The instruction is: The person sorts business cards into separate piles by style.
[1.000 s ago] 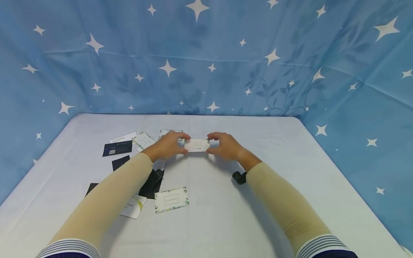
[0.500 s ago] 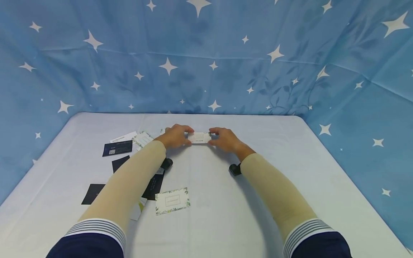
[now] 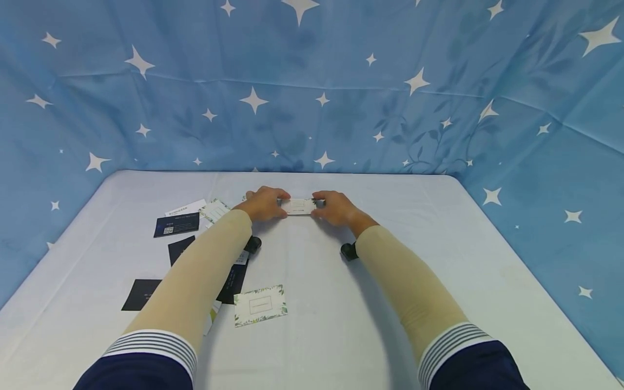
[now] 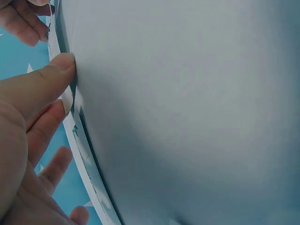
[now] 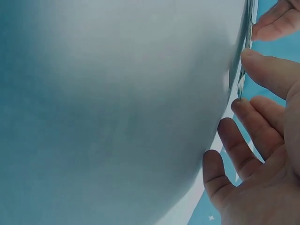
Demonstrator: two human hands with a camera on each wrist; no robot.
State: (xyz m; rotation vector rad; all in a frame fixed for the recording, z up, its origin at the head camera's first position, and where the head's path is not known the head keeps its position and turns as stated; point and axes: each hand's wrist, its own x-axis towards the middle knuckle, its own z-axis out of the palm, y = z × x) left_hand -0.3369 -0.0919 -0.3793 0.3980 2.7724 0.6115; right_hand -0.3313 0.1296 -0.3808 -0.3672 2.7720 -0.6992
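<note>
Toward the far edge of the white surface (image 3: 331,325), roughly midway across it, a small white printed card (image 3: 299,206) is held lengthwise between a person's two hands. At one short end is the left hand (image 3: 265,203), its thumb and a forefinger pinching the card with only a narrow gap between them; the left wrist view shows its other fingers (image 4: 56,168) loosely bent and spread apart. At the opposite end the right hand (image 3: 336,208) grips in the same way, thumb on the near side and a finger on the far side, the remaining fingers fanned out. Seen edge-on in the right wrist view, the card looks layered; whether it touches the surface I cannot tell. To the left lie more cards: a dark card with a square code (image 3: 177,225), a white card (image 3: 187,208) just behind it, and a leaf-patterned card (image 3: 213,210) beside that one. Nearer the person, a black card (image 3: 140,294) lies farthest left, and another black card (image 3: 236,279) shows partly from under the left forearm sleeve (image 3: 195,265). Right of that, a leaf-bordered card (image 3: 260,306) lies flat and slightly turned, fully in view. Beyond the surface hangs a blue cloth (image 3: 312,124) printed with pale four-pointed stars.
</note>
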